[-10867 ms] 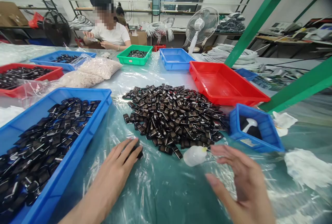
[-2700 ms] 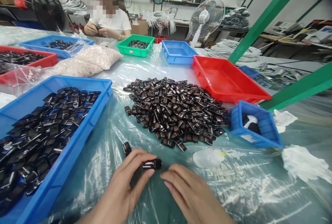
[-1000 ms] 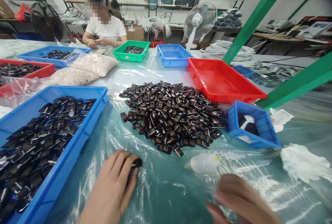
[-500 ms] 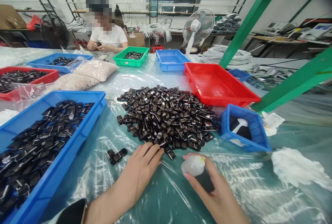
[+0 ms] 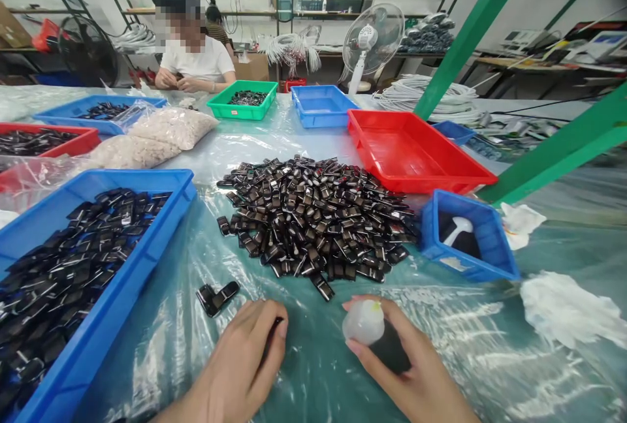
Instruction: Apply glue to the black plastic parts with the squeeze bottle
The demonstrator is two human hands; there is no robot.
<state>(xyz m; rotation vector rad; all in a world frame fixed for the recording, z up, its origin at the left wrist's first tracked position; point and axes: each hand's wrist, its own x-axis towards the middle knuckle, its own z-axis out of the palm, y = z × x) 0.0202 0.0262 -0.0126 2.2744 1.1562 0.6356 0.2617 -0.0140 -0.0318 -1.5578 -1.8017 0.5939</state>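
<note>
My left hand [image 5: 249, 351] is closed just in front of the pile, its fingers curled toward the thumb. A small black piece [image 5: 272, 339] shows between thumb and forefinger, mostly hidden by them. My right hand [image 5: 409, 354] grips a dark-bodied thing with a translucent white rounded top [image 5: 363, 322], a yellowish spot at its tip. Beyond both hands lies a heap of small black clip-like pieces [image 5: 313, 220] with shiny metal edges. One loose black piece [image 5: 323, 286] sits at the heap's near edge. A few joined black pieces [image 5: 216, 297] lie left of my left hand.
A long blue tray [image 5: 161, 247] of black pieces stands at left. At right are a small blue bin [image 5: 494, 260] with a white-handled tool, a red tray [image 5: 416, 149] and crumpled white tissue [image 5: 573, 309]. A green post [image 5: 470, 38] slants up. A co-worker [image 5: 196, 61] sits opposite.
My left hand has drawn back from the heap's edge toward me, and its fingers have curled closed. My right hand keeps its hold on the white-topped thing, almost still. The view has shifted slightly.
</note>
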